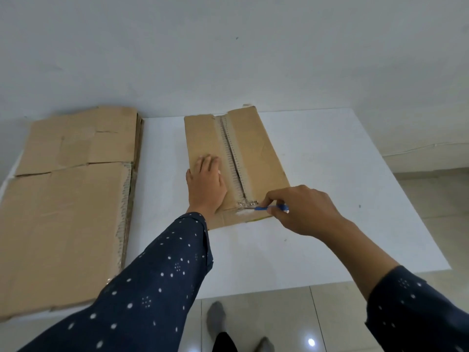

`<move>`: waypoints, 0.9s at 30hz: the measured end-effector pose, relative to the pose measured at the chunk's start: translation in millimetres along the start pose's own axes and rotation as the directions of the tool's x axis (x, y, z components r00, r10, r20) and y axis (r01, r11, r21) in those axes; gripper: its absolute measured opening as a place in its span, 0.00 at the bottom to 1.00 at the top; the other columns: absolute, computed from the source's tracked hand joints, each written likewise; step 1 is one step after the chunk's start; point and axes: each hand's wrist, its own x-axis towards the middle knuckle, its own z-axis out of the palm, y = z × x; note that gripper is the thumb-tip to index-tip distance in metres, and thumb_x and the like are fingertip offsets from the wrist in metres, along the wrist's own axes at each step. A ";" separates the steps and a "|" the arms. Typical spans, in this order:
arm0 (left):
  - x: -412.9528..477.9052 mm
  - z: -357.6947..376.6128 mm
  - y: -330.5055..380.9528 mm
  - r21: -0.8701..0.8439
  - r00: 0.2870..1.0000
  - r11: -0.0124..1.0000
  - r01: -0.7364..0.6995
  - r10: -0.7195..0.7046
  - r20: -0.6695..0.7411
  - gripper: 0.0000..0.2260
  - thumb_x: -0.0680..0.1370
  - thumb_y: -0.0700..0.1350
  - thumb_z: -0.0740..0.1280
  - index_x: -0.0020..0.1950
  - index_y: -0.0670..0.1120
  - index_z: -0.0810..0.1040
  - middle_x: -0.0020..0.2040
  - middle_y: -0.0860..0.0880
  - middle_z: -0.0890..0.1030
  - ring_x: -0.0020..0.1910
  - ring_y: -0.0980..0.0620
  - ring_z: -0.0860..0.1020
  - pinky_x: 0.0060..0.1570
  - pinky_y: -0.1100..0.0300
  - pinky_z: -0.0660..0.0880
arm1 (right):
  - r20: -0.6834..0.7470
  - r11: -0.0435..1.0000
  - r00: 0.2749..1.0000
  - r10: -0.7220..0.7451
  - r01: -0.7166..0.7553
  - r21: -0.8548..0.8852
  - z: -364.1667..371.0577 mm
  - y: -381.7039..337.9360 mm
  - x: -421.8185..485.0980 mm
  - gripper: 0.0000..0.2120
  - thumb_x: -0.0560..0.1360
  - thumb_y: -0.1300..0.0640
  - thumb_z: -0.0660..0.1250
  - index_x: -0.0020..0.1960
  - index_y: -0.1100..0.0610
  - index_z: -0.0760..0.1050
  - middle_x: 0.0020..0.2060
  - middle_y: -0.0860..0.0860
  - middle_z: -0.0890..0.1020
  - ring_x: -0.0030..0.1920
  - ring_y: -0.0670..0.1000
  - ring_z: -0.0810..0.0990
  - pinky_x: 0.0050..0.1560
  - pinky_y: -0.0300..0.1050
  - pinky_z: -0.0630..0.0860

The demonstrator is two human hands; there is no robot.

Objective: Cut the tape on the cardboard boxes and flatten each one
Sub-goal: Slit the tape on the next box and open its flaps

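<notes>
One cardboard box lies on the white tabletop. The left hand presses flat on it, fingers straight. The right hand grips a blue cutter at the tape.

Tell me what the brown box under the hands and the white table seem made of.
The brown flat box: corrugated cardboard, matte; fluted edges show along its open seam. The white table: smooth, faintly sheened top, perhaps laminate or painted board; unclear which.
</notes>
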 end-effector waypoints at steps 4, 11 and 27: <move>-0.5 2.0 -1.9 -0.044 0.999 0.999 -0.015 0.013 -0.040 0.20 0.82 0.41 0.57 0.74 0.44 0.70 0.76 0.46 0.68 0.77 0.45 0.61 0.73 0.37 0.59 | -0.035 0.999 0.999 -0.035 0.035 0.006 12.8 -0.7 4.5 0.09 0.80 0.46 0.61 0.56 0.36 0.77 0.46 0.38 0.80 0.46 0.45 0.78 0.43 0.43 0.74; 0.7 5.1 -4.1 -0.072 0.998 0.997 -0.019 0.014 -0.068 0.21 0.80 0.42 0.56 0.72 0.44 0.72 0.74 0.46 0.71 0.75 0.46 0.64 0.72 0.37 0.61 | -0.051 0.996 0.995 -0.081 0.083 0.044 18.9 6.8 8.4 0.09 0.80 0.45 0.62 0.57 0.36 0.78 0.48 0.37 0.79 0.46 0.43 0.76 0.40 0.39 0.69; -1.2 3.4 1.4 -0.013 0.998 1.000 -0.014 0.013 -0.058 0.24 0.78 0.47 0.51 0.71 0.44 0.74 0.73 0.46 0.72 0.75 0.45 0.65 0.71 0.39 0.61 | -0.003 0.988 0.988 0.153 -0.153 0.027 10.9 11.1 11.9 0.09 0.80 0.47 0.61 0.53 0.35 0.78 0.46 0.40 0.80 0.45 0.48 0.79 0.42 0.43 0.73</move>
